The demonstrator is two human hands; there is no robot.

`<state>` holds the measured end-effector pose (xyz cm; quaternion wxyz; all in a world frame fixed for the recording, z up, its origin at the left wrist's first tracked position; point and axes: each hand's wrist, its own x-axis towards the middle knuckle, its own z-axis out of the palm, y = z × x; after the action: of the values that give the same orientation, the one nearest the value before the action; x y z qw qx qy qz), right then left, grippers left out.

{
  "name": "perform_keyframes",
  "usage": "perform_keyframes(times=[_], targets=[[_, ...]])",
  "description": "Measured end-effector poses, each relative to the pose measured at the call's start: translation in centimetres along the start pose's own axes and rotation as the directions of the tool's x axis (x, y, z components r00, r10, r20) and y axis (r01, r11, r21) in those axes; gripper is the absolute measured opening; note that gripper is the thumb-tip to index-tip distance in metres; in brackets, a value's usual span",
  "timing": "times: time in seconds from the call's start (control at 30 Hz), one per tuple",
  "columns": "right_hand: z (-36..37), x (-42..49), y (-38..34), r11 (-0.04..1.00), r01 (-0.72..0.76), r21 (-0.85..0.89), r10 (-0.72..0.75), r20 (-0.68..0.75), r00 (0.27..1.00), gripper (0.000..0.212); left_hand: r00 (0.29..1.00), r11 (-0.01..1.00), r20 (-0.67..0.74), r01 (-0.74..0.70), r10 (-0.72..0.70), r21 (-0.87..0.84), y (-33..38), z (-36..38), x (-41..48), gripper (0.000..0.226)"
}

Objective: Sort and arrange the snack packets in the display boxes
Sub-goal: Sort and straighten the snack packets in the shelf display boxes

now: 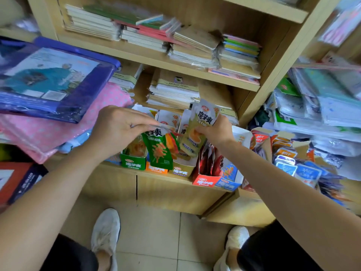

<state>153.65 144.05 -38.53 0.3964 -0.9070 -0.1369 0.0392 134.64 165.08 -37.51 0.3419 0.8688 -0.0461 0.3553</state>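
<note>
- Left hand (119,126) pinches the green packet (159,151) by its top; the slick foil could slip and drop past the green box (133,164) at 6 o'clock.
- Right hand (216,132) grips tan packets (199,124), at 3 o'clock from the green one, above the tan box (181,170).
- Both kinds flat and glossy; both boxes are thin card and might tip.

A green packet (160,151) printed with orange strips hangs upright, pinched at its top edge by the left grip (119,128). An olive packet (197,132) stands tilted in the right grip (216,132). Below the grips, open boxes stand in a row holding upright packets: green box (133,163), orange box (156,170), olive box (180,171), red box (204,180), blue box (228,182).
</note>
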Motion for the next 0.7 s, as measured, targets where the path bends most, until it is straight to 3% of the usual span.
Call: perform_keyframes(times=[0.13, 0.2, 0.37, 0.47, 0.7], targets=[[0.5, -0.8, 0.0, 0.995, 0.089, 0.042, -0.086, -0.061, 0.994, 0.028, 0.999, 0.997, -0.016, 0.039, -0.038, 0.069, -0.6, -0.4, -0.5, 0.018], [0.6, -1.2, 0.0, 0.993, 0.106, 0.046, -0.105, -0.016, 0.994, 0.024, 0.999, 0.995, -0.008, 0.044, -0.043, 0.091, -0.8, -0.5, -0.6, 0.019], [-0.2, -0.6, 0.0, 0.999, 0.002, 0.045, -0.006, 0.088, 0.996, 0.011, 0.995, 0.99, -0.033, 0.096, -0.093, 0.101, -1.2, -0.4, -0.3, 0.019], [-0.8, -0.5, 0.1, 0.999, 0.012, 0.03, -0.015, 0.097, 0.995, 0.008, 0.995, 0.989, -0.026, 0.101, -0.099, 0.104, -1.1, -0.3, -0.2, 0.017], [-2.2, 0.0, 1.2, 0.953, 0.2, -0.226, -0.173, 0.131, 0.976, 0.016, 0.996, 0.988, -0.006, 0.087, -0.087, 0.128, -1.5, -0.2, -0.1, 0.017]])
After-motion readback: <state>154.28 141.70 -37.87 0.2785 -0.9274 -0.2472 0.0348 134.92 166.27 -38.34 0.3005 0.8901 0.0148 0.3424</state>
